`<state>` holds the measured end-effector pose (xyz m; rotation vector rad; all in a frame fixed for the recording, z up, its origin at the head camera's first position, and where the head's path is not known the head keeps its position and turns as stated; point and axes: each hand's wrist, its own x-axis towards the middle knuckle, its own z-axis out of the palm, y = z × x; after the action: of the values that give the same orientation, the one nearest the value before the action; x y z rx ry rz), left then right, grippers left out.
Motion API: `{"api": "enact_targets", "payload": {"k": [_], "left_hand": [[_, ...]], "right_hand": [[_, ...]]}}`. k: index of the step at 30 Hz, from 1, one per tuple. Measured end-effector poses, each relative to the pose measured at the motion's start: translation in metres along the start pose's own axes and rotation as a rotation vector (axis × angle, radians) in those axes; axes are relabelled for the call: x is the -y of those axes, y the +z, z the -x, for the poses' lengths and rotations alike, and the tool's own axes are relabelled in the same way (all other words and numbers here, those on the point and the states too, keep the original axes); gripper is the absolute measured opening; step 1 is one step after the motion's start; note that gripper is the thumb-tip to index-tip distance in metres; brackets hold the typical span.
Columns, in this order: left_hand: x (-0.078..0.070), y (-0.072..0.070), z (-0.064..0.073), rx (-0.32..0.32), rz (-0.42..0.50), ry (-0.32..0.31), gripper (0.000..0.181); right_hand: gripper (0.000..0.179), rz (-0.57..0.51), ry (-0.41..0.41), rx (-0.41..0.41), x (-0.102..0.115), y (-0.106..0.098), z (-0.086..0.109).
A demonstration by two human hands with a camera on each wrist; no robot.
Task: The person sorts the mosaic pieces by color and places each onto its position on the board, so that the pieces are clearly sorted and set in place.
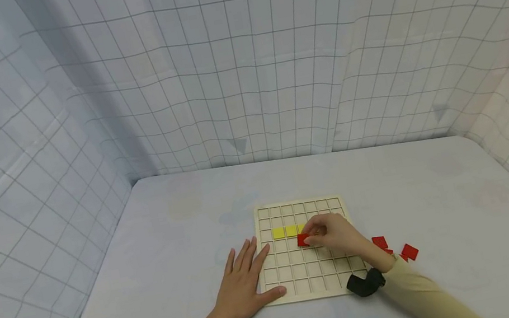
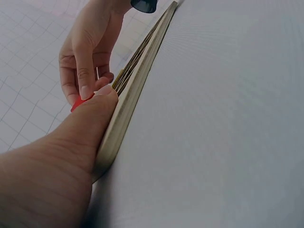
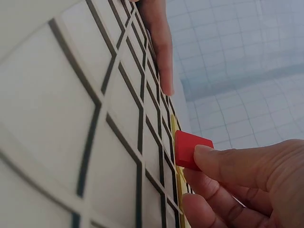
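Observation:
A cream grid board (image 1: 302,287) with square recesses lies on the table. In one of its upper rows sit yellow square tiles (image 1: 279,233), partly covered by the right hand. My right hand (image 1: 331,233) pinches a red square tile (image 3: 192,149) between thumb and fingers, just over the board below the yellow row. My left hand (image 1: 242,292) rests flat at the board's left edge, fingers spread, its thumb over the lower left corner. From the left wrist view, the left thumb (image 2: 88,116) lies on the board's rim, with the red tile showing beyond it.
Several loose red tiles (image 1: 409,251) lie on the table right of the board, some partly behind the right forearm. Black wrist cameras (image 1: 365,282) are strapped to both wrists. A white grid-patterned curtain (image 1: 249,69) surrounds the white table (image 1: 182,211) at the back and sides.

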<state>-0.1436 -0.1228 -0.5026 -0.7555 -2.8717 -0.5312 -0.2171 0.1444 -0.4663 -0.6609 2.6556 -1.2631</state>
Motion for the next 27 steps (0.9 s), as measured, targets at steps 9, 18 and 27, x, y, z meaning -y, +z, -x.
{"api": "enact_targets", "payload": {"k": [9,18,27], "left_hand": [[0.002,0.001,0.001,-0.011,-0.005,0.011,0.091],[0.003,0.001,0.0,-0.019,0.001,0.02,0.09],[0.002,0.002,0.0,-0.026,-0.001,0.024,0.091]], "right_hand": [[0.008,0.043,-0.03,-0.015,0.013,0.017,-0.008],[0.008,0.052,-0.094,-0.013,0.024,0.028,-0.017],[0.007,0.153,-0.097,-0.024,0.034,0.035,-0.02]]}}
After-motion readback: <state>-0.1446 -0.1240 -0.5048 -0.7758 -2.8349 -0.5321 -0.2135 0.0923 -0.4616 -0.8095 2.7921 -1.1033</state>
